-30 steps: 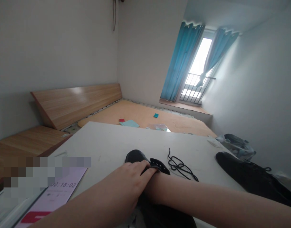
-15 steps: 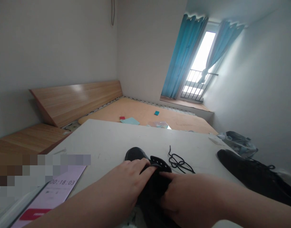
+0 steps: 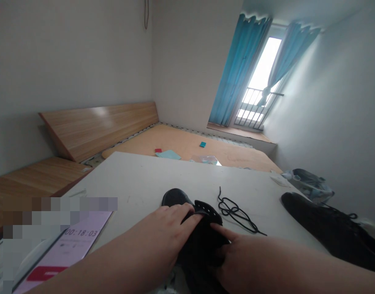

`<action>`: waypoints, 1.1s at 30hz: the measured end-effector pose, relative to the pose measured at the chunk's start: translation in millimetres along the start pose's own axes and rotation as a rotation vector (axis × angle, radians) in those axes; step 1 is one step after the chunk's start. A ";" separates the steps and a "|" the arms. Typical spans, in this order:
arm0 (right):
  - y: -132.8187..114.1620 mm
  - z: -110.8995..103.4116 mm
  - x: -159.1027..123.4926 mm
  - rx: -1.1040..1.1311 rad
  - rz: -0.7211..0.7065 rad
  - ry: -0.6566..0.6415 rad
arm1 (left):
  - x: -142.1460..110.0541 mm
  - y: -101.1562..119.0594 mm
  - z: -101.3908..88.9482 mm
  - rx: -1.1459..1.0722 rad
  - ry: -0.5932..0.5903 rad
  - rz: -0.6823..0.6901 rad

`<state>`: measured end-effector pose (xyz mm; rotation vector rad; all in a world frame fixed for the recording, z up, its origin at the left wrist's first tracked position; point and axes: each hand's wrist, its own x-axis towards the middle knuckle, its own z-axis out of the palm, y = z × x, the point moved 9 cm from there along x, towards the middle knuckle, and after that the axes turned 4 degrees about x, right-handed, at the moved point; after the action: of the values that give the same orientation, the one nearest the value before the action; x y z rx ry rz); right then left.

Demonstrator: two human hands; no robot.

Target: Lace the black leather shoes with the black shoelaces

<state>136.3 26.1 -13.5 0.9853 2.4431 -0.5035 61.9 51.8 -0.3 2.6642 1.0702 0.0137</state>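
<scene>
A black shoe [image 3: 175, 197] with no lace in its eyelets lies in front of me, toe pointing away. My left hand [image 3: 173, 226] is closed over its front upper, fingers curled at the opening by the tongue. On the other side, my right hand [image 3: 236, 257] grips the shoe's side below the eyelet flap [image 3: 207, 209], one finger stretched along the edge. Its other fingers are partly hidden. Just beyond that hand, a loose black shoelace [image 3: 235, 210] lies in loops on the white table [image 3: 138, 175].
A second black shoe [image 3: 319, 224], laced, sits at the right. A phone [image 3: 79, 241] showing a timer lies at the left. Behind the table is a bed [image 3: 236, 155] with a wooden headboard [image 3: 104, 128]. A plastic-lined bin [image 3: 311, 183] stands at the right wall.
My right hand has shifted slightly right and down along the shoe, uncovering more of the shoelace's end. My left hand keeps its grip. The camera view has moved slightly.
</scene>
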 end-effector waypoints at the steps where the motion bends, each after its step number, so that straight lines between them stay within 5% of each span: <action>1: -0.8 4.2 0.1 -0.018 -0.017 -0.002 | 0.0 0.2 -0.3 -0.002 0.007 0.004; 8: -18.3 10.3 1.3 -0.238 -0.064 -0.351 | -0.7 -0.5 1.4 0.016 0.042 0.015; 15: -18.6 18.8 0.0 -0.150 -0.082 -0.524 | -0.6 0.9 2.1 0.041 0.025 0.015; 17: -14.0 24.1 2.2 -0.132 -0.105 -0.440 | -0.8 0.3 1.5 0.056 0.033 0.011; 22: -2.5 24.8 9.9 -0.095 -0.090 0.008 | -1.6 -0.4 4.1 0.071 0.007 0.008; 33: -10.3 21.6 16.3 -0.125 -0.179 -0.164 | -1.1 1.4 0.1 0.036 0.043 0.023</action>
<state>124.3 17.6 -38.4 0.6513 2.3929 -0.4646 62.1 50.0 0.0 2.7203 1.0631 0.0568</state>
